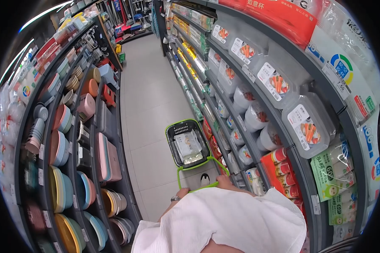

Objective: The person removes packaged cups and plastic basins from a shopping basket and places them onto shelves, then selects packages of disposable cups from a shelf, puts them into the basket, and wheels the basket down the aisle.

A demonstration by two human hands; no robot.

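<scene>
A black basket with a green rim stands on the floor ahead of me, beside the right shelf. Inside it lies a white printed package. Its green handle reaches back toward my body. My left hand, with a watch at the wrist, is closed on the left part of the handle. At the handle's right part is my right hand, also closed on it. The white shirt partly hides both forearms. A dark shoe tip shows between the hands.
On the left, shelves hold stacked bowls, basins and pink trays. Shelves on the right carry clear plastic containers, red packs and green bags. A tiled aisle runs between them.
</scene>
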